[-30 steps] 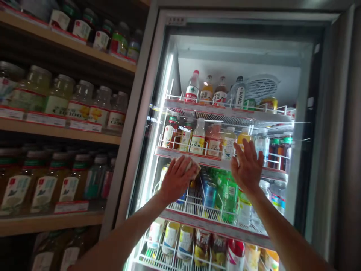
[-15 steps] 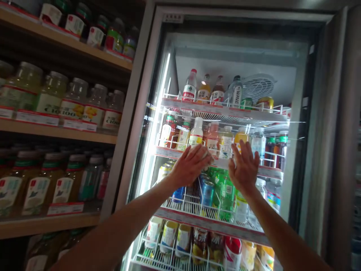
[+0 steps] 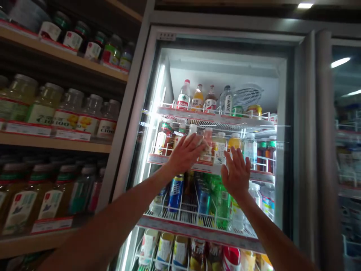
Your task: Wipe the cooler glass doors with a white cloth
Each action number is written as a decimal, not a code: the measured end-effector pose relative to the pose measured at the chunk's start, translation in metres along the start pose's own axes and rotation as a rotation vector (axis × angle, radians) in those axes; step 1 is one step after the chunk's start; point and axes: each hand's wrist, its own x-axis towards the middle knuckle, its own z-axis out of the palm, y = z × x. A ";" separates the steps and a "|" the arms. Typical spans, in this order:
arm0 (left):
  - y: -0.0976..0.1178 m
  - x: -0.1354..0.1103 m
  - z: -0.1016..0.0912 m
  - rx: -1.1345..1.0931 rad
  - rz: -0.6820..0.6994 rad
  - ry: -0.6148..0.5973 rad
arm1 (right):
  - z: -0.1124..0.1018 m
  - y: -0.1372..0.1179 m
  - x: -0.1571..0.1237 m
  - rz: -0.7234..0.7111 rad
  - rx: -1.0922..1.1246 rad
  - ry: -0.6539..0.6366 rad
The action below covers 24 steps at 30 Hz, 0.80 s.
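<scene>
Left hand (image 3: 183, 153) has its grip on a pale cloth (image 3: 204, 144), held up at the glass door (image 3: 220, 62); right hand (image 3: 236, 174) spread wide, nothing in it, glass contact unclear. Best keep cloth flat under the fingers, press evenly, overlap strokes.

The left grip (image 3: 184, 153), fingers extended, holds a pale cloth (image 3: 203, 145) at the glass door (image 3: 220, 67) of a lit cooler (image 3: 225, 25); the right grip (image 3: 236, 172) has fingers spread nearby. Behind the glass, wire shelves (image 3: 203, 234) carry bottles (image 3: 223, 207) and a blue can (image 3: 176, 194). More drinks (image 3: 64, 114) line wooden shelves (image 3: 56, 142) leftward.
</scene>
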 end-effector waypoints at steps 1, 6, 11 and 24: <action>-0.017 0.003 -0.003 0.014 -0.110 0.024 | 0.000 0.000 0.000 0.002 0.003 -0.002; -0.078 0.020 -0.013 0.048 -0.624 0.176 | 0.000 -0.002 0.001 0.011 0.014 -0.006; -0.017 0.030 0.002 -0.004 -0.219 0.064 | -0.001 -0.002 0.001 0.010 0.012 -0.008; -0.049 0.052 0.001 0.045 -0.484 0.179 | -0.002 -0.004 0.001 0.018 0.009 -0.004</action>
